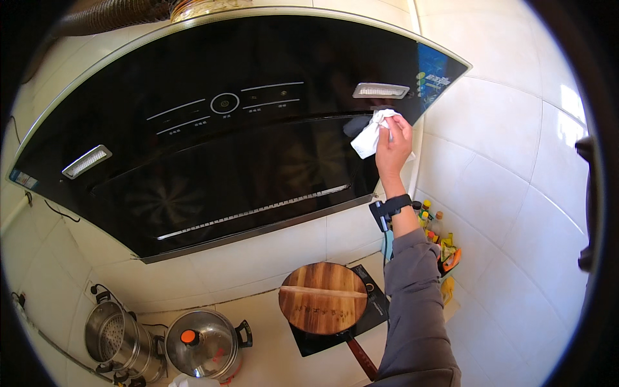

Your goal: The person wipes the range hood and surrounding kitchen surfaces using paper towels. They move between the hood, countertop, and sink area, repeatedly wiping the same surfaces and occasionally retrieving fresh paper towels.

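My right hand [394, 145] grips a white cloth or paper wipe [370, 138] against the black glass front of a range hood [251, 159]. It is just below the hood's right lamp [381, 91], near the right end of a dark seam across the glass. A strap with a small device and a cable is around the right wrist. Round touch-control markings [225, 103] lie further left on the hood, and a second lamp [87, 162] is at its left side. My left hand is out of view.
Below the hood, a pan with a wooden lid [324, 298] sits on a black cooktop [309, 341]. A glass-lidded pot [203, 343] and stacked steel steamer pots [123, 343] stand lower left. Seasoning bottles [435, 223] stand behind my forearm, beside the tiled wall [503, 193].
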A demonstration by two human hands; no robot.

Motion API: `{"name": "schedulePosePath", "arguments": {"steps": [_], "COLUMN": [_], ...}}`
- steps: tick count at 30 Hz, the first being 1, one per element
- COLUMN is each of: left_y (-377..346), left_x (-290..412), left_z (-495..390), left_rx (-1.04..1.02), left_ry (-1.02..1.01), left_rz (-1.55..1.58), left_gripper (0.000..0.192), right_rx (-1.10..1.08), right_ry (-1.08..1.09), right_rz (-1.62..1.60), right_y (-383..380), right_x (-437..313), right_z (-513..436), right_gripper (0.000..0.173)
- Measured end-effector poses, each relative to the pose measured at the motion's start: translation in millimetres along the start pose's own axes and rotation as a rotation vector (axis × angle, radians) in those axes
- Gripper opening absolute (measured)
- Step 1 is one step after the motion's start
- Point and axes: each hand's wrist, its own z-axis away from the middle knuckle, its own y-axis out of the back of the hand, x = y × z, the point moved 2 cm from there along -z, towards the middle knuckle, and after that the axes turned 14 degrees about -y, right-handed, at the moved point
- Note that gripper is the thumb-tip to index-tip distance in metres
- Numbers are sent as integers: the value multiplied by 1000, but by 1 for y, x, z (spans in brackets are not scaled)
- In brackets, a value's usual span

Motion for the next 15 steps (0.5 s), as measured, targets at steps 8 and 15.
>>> {"name": "schedulePosePath", "arguments": {"steps": [8,15], "left_y": [-23,-26], "left_x": [-8,-5], "left_z": [12,10], "left_rx": [-6,-6], "left_ry": [-74,-112], "left_rz": [-186,-270], "left_gripper": [29,29], "right_rx": [-74,-110], "right_ry": [179,100], "right_rz": [407,346], "right_y": [-3,-10], "right_x": [9,29], "right_z": [5,15], "right_gripper": [21,20]}}
